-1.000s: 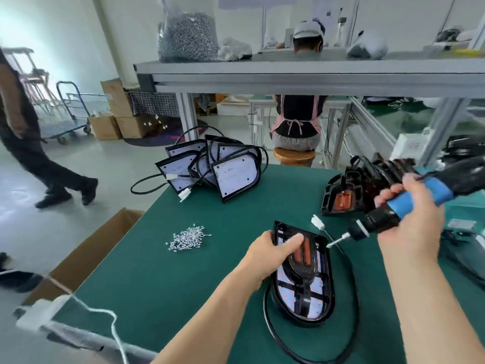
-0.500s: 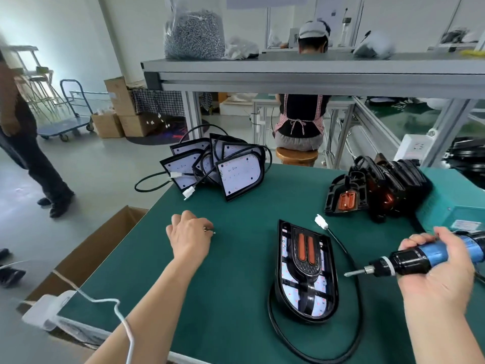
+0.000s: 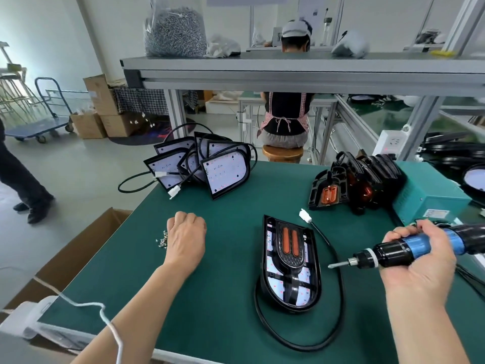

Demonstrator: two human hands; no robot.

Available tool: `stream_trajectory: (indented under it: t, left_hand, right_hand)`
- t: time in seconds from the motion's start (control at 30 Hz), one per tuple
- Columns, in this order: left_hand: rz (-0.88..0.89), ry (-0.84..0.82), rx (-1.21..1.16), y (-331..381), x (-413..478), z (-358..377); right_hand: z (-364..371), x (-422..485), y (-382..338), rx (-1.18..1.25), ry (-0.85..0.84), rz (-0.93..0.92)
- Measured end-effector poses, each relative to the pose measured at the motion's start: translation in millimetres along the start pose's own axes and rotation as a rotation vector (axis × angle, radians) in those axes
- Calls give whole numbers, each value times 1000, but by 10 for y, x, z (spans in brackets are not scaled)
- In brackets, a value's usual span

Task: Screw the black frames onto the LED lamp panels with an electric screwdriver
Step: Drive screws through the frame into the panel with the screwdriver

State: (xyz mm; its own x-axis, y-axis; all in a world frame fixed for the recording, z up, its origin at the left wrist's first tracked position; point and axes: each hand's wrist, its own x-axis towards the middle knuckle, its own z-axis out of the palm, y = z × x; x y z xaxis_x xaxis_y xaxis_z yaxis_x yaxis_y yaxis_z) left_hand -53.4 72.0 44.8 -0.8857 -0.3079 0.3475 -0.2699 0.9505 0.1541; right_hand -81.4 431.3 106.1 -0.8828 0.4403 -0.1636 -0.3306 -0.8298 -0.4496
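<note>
The black frame [image 3: 294, 262], with its two orange bars, lies seated on the LED lamp panel [image 3: 305, 295] at the middle of the green table mat [image 3: 223, 298]. The panel's black cable [image 3: 339, 311] loops round its near end and runs up to a white connector [image 3: 305, 215]. Neither hand touches the panel.

The right hand [image 3: 420, 274] is wrapped round the blue-and-black barrel of the electric screwdriver [image 3: 404, 249]. It holds the tool nearly level, with the bit [image 3: 339, 264] pointing at the panel's right edge and just short of it. That is slightly closer than half a second ago.

The left hand [image 3: 186, 240], which pressed on the frame a second ago, is where it was half a second back, well left of the panel. It is knuckles up with the fingers curled down onto the small pile of loose screws [image 3: 161, 240], now showing at its left side. Whether it has pinched one cannot be told.

At the far left of the mat leans a cluster of bare LED panels [image 3: 225, 174]. At the far right is a stack of black frames [image 3: 354, 179] beside a teal power box [image 3: 430, 190].
</note>
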Motion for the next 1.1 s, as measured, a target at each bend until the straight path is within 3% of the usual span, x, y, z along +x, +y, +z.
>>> stream_trajectory:
  t: [0.2,0.37,0.7,1.1]
  left_hand:
    - [-81,-35,-843,788,-486,-556]
    - [-102,-308,-1248,1265,-879,-847]
    - [-110,-412,-1232,1434,-972,-946]
    - [-75,-386,-1129,1475,-995,-900]
  right_hand:
    - [78,-194,8,-32,-24,-3]
    - [269,-400,-18,-37,-71,0]
    - [506,-581,-126,-68,-142,-66]
    - [470,-588,-117,-131,-164,-75]
